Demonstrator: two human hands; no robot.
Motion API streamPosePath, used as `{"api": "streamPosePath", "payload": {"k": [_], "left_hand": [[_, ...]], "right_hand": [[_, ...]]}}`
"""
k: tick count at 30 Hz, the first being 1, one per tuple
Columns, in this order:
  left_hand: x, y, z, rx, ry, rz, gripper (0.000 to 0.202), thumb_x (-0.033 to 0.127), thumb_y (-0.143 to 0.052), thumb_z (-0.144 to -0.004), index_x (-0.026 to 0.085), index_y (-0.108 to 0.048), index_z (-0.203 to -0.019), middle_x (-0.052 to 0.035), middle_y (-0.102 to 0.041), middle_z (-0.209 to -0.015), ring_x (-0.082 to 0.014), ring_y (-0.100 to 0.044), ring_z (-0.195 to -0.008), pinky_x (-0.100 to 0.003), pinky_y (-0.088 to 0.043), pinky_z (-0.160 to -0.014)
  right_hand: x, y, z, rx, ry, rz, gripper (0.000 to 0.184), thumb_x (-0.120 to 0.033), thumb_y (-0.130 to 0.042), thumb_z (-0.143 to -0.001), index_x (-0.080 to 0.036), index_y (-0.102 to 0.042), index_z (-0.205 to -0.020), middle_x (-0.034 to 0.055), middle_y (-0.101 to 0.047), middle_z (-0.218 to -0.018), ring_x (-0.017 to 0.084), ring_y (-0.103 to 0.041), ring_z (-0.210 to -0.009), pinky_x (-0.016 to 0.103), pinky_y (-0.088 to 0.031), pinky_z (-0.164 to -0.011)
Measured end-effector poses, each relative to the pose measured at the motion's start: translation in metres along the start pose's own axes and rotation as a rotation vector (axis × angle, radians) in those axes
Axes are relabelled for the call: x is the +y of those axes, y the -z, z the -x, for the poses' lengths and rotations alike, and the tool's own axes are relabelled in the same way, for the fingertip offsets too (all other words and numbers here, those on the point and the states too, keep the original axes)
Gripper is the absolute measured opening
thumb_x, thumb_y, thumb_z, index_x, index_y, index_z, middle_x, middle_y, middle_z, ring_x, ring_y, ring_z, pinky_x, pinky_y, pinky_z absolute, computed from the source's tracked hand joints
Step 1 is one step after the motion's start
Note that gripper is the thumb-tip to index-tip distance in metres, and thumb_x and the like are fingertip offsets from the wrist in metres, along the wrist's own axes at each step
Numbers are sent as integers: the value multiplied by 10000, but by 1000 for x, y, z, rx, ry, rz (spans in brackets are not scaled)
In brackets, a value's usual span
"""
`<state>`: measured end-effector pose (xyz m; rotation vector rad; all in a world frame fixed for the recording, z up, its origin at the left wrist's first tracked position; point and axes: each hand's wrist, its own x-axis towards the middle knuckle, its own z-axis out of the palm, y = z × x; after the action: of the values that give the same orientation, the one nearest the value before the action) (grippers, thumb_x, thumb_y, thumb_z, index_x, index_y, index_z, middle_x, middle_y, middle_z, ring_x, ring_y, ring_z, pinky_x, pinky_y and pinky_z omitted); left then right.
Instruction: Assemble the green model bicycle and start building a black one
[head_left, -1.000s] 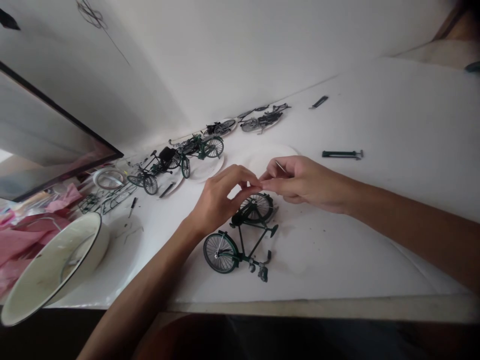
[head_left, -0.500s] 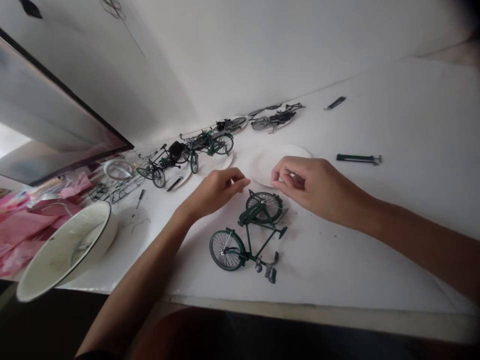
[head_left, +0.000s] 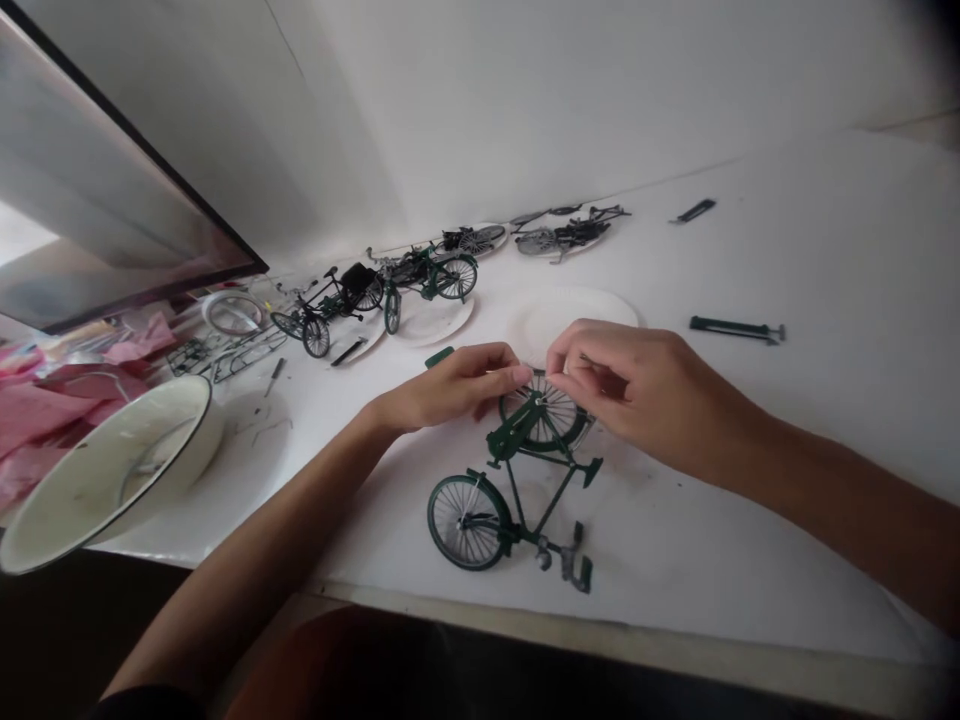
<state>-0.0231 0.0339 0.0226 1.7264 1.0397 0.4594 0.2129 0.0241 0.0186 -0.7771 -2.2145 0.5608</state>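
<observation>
While the green model bicycle (head_left: pixel 516 495) lies on its side on the table (head_left: pixel 750 520), left hand (head_left: pixel 450 385) and right hand (head_left: pixel 637 370) crowd its rear wheel (head_left: pixel 538 400); whether either grip is clamped, I can't tell. Light, probably, with fragile spokes: best held by the frame (head_left: pixel 557 500).

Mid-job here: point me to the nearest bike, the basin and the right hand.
Bike (head_left: pixel 516 496): head view, on a frame tube.
Basin (head_left: pixel 84 483): head view, on the inner wall.
Right hand (head_left: pixel 637 375): head view, on the back of the hand.
</observation>
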Motion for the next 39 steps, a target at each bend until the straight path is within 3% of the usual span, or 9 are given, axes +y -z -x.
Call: {"api": "streamPosePath", "payload": {"k": [3, 6, 10, 16, 23, 29, 34, 39], "left_hand": [[-5, -9, -5, 8, -4, 227, 353, 506, -570, -974, 158, -550, -917, 5, -597, -797, -80, -603, -573, -191, -492, -524], [-8, -20, -10, 36, 28, 421, 264, 420, -618, -953, 179, -521, -910, 38, -554, -701, -67, -539, -465, -159, -409, -411], [-7, -28, -9, 9, 43, 540, 201, 339, -659, -917, 192, -548, -997, 51, -518, -693, -45, -449, -457, -149, -374, -419], [2, -27, -4, -72, 59, 510, 149, 292, -656, -908, 193, -570, -979, 60, -472, -658, -38, -358, -453, -146, -267, -396], [8, -24, -1, -147, 65, 512, 153, 280, -688, -874, 198, -587, -955, 74, -434, -614, -48, -335, -458, -158, -241, -398], [7, -18, -1, -178, 90, 445, 183, 311, -680, -867, 200, -616, -998, 59, -442, -636, -59, -334, -461, -176, -230, -386], [7, -13, -2, -217, 76, 385, 189, 342, -694, -868, 209, -619, -981, 45, -472, -658, -65, -371, -473, -168, -240, -377], [5, -13, -2, -230, 63, 379, 210, 393, -672, -887, 218, -619, -991, 39, -462, -667, -74, -376, -483, -166, -265, -381]], "right_hand": [[-2, 2, 0, 52, 87, 17, 345, -49, -574, -890, -207, -342, -689, -19, -587, -829, 86, -489, -640, 249, -360, -567], [-4, 4, 1, 38, 160, 20, 365, -6, -584, -873, -205, -329, -704, -19, -603, -877, 75, -515, -675, 233, -359, -566], [-7, 5, 1, -19, 242, 54, 360, -16, -577, -903, -206, -334, -718, 6, -624, -933, 70, -515, -676, 228, -363, -558], [-19, 10, 3, -48, 288, 242, 346, -39, -593, -921, -203, -362, -721, -6, -642, -935, 63, -549, -684, 213, -386, -549], [-24, 20, 7, -106, 325, 449, 361, -102, -596, -956, -196, -348, -711, -54, -660, -952, 29, -510, -642, 188, -379, -548], [-19, 18, 9, -194, 307, 461, 266, -91, -582, -943, -201, -436, -750, -29, -677, -961, 56, -508, -618, 238, -329, -494], [-18, 17, 7, -215, 307, 462, 281, -75, -585, -925, -205, -428, -731, -14, -695, -955, 67, -479, -567, 261, -325, -476], [-22, 16, 5, -211, 332, 458, 307, -47, -591, -916, -201, -400, -731, 0, -692, -952, 63, -541, -613, 248, -338, -485]]}}
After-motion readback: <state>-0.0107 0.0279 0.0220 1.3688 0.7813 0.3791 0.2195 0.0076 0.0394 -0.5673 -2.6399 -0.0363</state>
